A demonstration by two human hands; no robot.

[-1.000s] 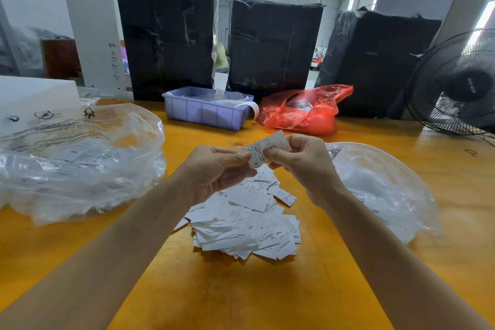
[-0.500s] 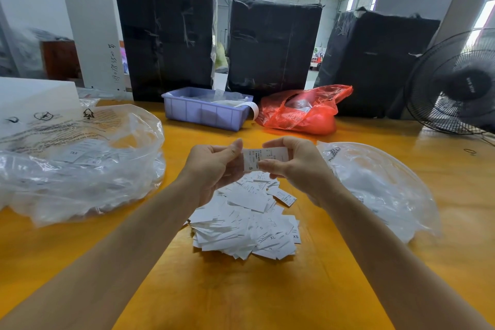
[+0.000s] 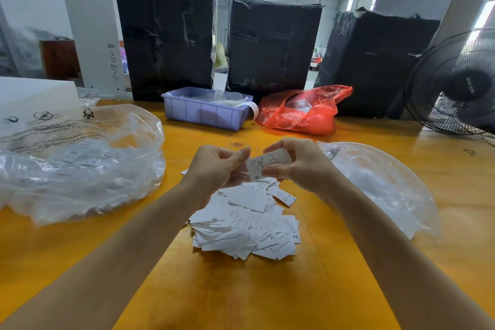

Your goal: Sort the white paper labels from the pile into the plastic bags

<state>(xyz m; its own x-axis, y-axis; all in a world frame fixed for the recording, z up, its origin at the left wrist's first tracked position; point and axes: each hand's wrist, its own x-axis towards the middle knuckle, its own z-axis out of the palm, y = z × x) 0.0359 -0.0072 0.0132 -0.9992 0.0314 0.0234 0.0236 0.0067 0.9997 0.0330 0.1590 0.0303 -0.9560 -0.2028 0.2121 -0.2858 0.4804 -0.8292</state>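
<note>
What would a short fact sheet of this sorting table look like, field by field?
Held item: a white label printed "S", pinched between the left hand and the right hand
Pile: loose labels on the yellow table, under the hands
Left bag: clear plastic bag, a few labels inside
Right bag: clear plastic bag, contents unclear
Behind: purple bin, red bag, black fan

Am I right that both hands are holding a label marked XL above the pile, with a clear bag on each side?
Not quite: the label held by the left hand and right hand reads S, not XL, as the head view shows. It is above the pile, with a clear bag on the left and the right.
</note>
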